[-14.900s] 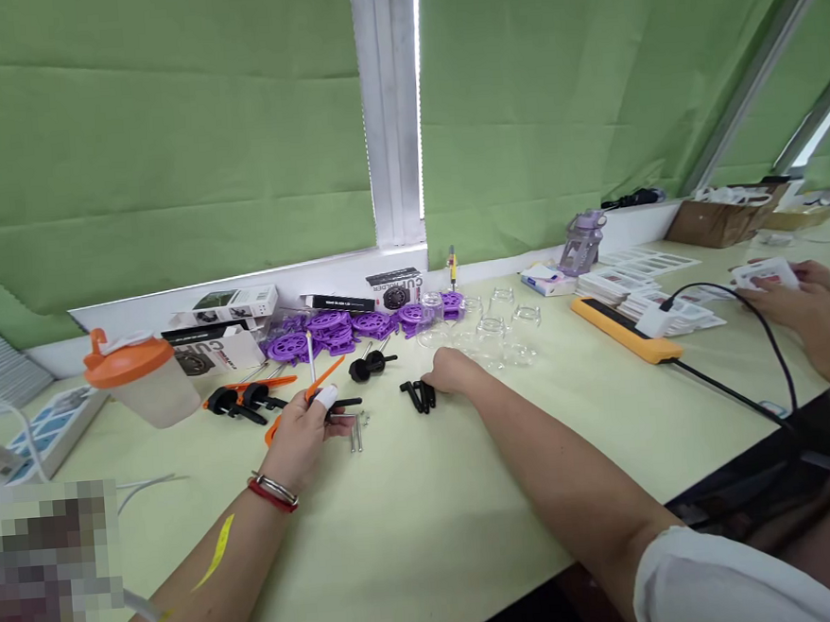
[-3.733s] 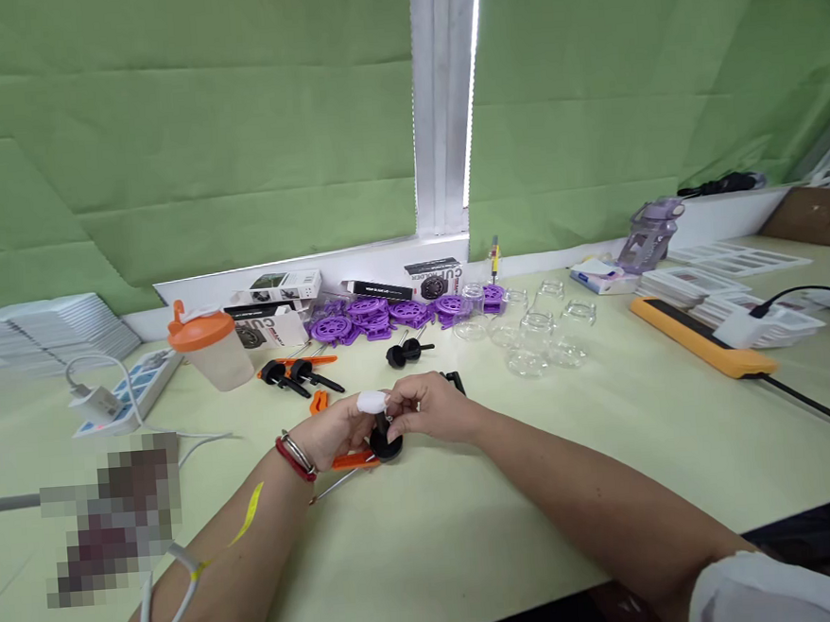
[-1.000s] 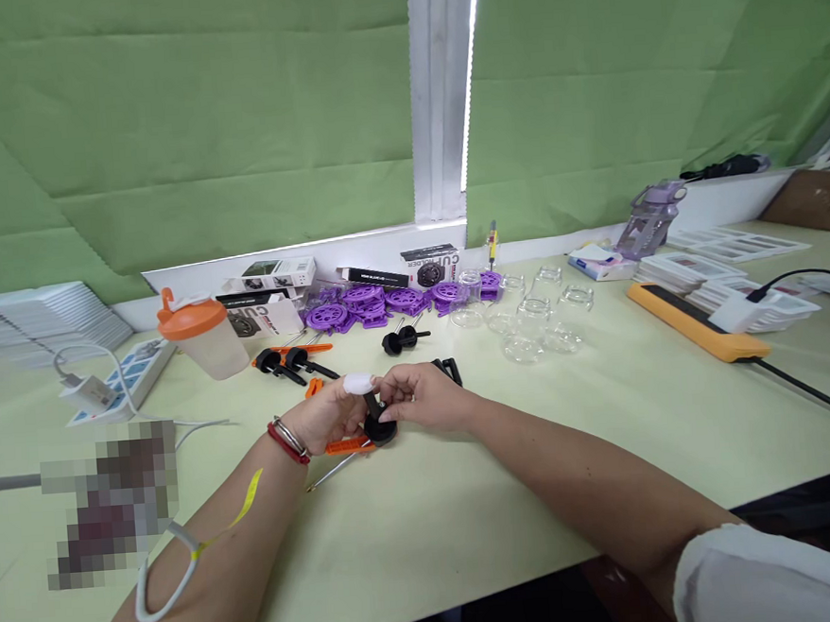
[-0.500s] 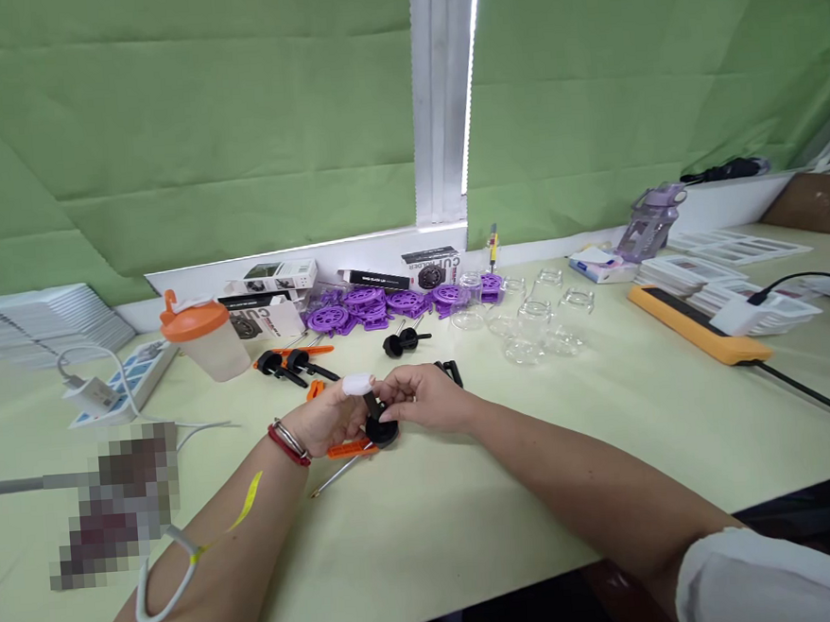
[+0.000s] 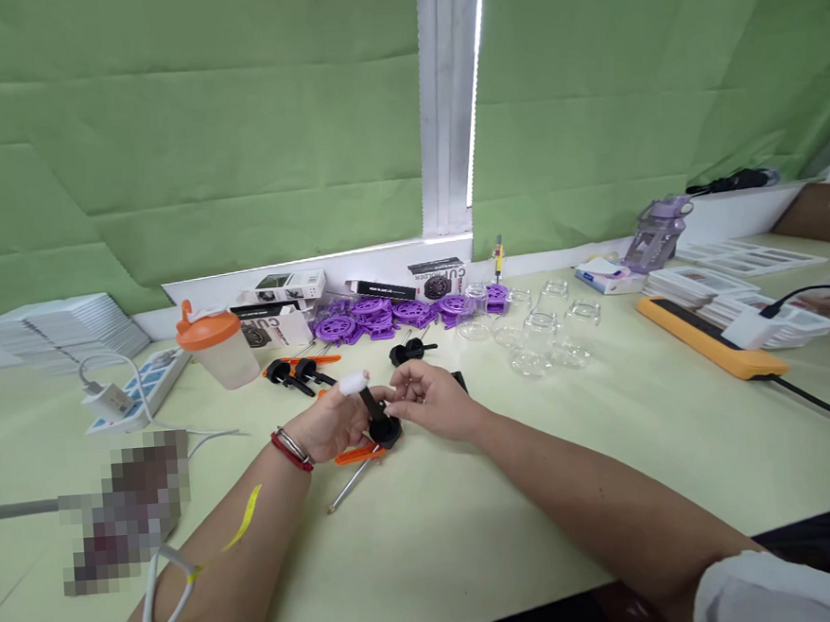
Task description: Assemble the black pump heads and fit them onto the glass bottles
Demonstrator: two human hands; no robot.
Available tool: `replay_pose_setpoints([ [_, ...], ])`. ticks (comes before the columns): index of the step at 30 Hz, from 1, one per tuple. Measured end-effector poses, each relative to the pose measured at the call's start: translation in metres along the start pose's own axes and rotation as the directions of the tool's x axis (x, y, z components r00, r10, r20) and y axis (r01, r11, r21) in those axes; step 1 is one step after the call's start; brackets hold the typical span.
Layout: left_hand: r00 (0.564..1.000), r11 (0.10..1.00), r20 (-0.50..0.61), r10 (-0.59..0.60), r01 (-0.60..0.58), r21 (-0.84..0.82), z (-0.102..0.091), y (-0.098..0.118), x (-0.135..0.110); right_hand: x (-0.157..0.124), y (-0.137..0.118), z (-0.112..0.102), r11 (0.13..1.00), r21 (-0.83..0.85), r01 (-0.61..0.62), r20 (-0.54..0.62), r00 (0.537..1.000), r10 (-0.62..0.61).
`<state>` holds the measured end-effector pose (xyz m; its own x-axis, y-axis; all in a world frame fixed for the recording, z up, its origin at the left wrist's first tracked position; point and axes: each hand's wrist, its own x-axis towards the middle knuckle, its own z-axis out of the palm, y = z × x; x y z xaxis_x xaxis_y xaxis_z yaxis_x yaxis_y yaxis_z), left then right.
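Note:
My left hand point(image 5: 327, 428) is closed around a black plastic part point(image 5: 385, 431) with a round base and a straight arm sticking up. A white cover wraps the left thumb tip. From the other side, my right hand point(image 5: 437, 406) pinches at the same part, thumb and bent fingertips against its arm. Beneath the part lie an orange strip-shaped piece point(image 5: 350, 456) and a thin metal rod point(image 5: 349, 491). Similar black parts point(image 5: 288, 375) rest on the table beyond my left hand, and another black pair point(image 5: 409, 351) lies farther back.
Purple plastic wheel-shaped pieces point(image 5: 373, 316) are heaped by the wall beside printed boxes point(image 5: 274, 328). Several clear cups point(image 5: 541, 340) stand to their right. An orange-lidded shaker point(image 5: 215, 349) and a power strip point(image 5: 143, 392) are at left, an orange power strip point(image 5: 715, 339) at right.
The whole view has shifted slightly as the head moved. The right fingertips have eased a little away from the black part's base, up along its arm; the left hand keeps its hold.

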<state>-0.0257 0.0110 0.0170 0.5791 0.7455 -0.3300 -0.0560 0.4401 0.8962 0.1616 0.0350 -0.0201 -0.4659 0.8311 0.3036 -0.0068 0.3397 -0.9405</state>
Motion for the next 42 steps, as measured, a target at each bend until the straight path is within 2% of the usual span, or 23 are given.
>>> replay_pose_setpoints([
  [2,0.993,0.988,0.030,0.117,-0.113,-0.102,-0.003,0.004,-0.002,0.001,-0.003,-0.003,1.000,-0.006,0.015,-0.117,0.993,-0.016],
  [4,0.948,0.927,-0.011,0.318,-0.314,-0.205,-0.004,0.008,-0.003,0.002,-0.006,-0.007,1.000,0.011,-0.017,-0.147,0.989,0.018],
  [6,0.849,0.809,-0.126,0.513,-0.528,-0.259,-0.003,0.009,-0.001,0.001,-0.007,-0.008,0.992,0.051,-0.118,-0.041,0.992,0.120],
  [8,0.739,0.690,-0.237,0.631,-0.674,-0.263,0.000,0.007,0.002,0.001,-0.009,-0.006,0.963,0.110,-0.245,0.139,0.963,0.229],
  [10,0.673,0.627,-0.290,0.681,-0.739,-0.244,0.002,0.004,0.005,0.001,-0.009,-0.004,0.924,0.170,-0.341,0.238,0.925,0.298],
  [11,0.659,0.619,-0.295,0.692,-0.752,-0.227,0.002,0.003,0.006,0.001,-0.008,-0.004,0.910,0.201,-0.362,0.226,0.921,0.316],
  [14,0.668,0.653,-0.257,0.698,-0.742,-0.152,0.002,0.000,0.007,0.005,-0.005,-0.009,0.889,0.319,-0.329,0.058,0.943,0.328],
  [16,0.706,0.701,-0.228,0.671,-0.704,-0.116,0.000,0.000,0.007,0.009,-0.003,-0.017,0.874,0.404,-0.272,-0.037,0.949,0.312],
  [18,0.759,0.766,-0.239,0.605,-0.637,-0.084,-0.002,0.000,0.009,0.011,0.000,-0.026,0.854,0.466,-0.231,-0.083,0.950,0.302],
  [22,0.832,0.882,-0.303,0.465,-0.465,0.077,-0.005,-0.001,0.013,0.013,0.002,-0.033,0.834,0.504,-0.222,-0.111,0.942,0.318],
  [25,0.870,0.906,-0.268,0.413,-0.364,0.217,-0.007,0.000,0.010,0.012,0.000,-0.030,0.832,0.502,-0.236,-0.113,0.936,0.334],
  [27,0.877,0.889,-0.235,0.418,-0.342,0.306,-0.009,0.001,0.007,0.011,-0.001,-0.026,0.830,0.502,-0.242,-0.088,0.941,0.327],
  [30,0.848,0.852,-0.262,0.460,-0.338,0.400,-0.012,0.003,0.004,0.010,-0.004,-0.020,0.830,0.501,-0.246,-0.040,0.951,0.306],
  [32,0.796,0.847,-0.359,0.488,-0.332,0.416,-0.014,0.003,0.006,0.010,-0.004,-0.019,0.829,0.506,-0.239,-0.039,0.953,0.299],
  [33,0.750,0.843,-0.426,0.506,-0.327,0.427,-0.017,0.003,0.008,0.010,-0.004,-0.020,0.827,0.511,-0.234,-0.052,0.952,0.302],
  [34,0.685,0.832,-0.500,0.529,-0.305,0.463,-0.020,0.002,0.011,0.011,-0.004,-0.021,0.826,0.515,-0.229,-0.072,0.949,0.308],
  [35,0.601,0.815,-0.573,0.558,-0.263,0.517,-0.023,0.000,0.015,0.012,-0.003,-0.024,0.825,0.519,-0.223,-0.098,0.943,0.317],
  [37,0.406,0.740,-0.666,0.626,-0.040,0.671,-0.031,-0.002,0.021,0.013,0.000,-0.030,0.824,0.530,-0.201,-0.158,0.931,0.329],
  [38,0.352,0.714,-0.678,0.646,0.035,0.699,-0.036,-0.003,0.023,0.014,0.001,-0.033,0.824,0.537,-0.183,-0.187,0.926,0.327],
  [40,0.292,0.673,-0.680,0.673,0.142,0.726,-0.043,-0.003,0.027,0.016,0.004,-0.038,0.823,0.550,-0.143,-0.236,0.918,0.318],
  [42,0.261,0.592,-0.658,0.706,0.293,0.751,-0.048,-0.002,0.029,0.019,0.007,-0.042,0.837,0.533,-0.127,-0.279,0.907,0.315],
])
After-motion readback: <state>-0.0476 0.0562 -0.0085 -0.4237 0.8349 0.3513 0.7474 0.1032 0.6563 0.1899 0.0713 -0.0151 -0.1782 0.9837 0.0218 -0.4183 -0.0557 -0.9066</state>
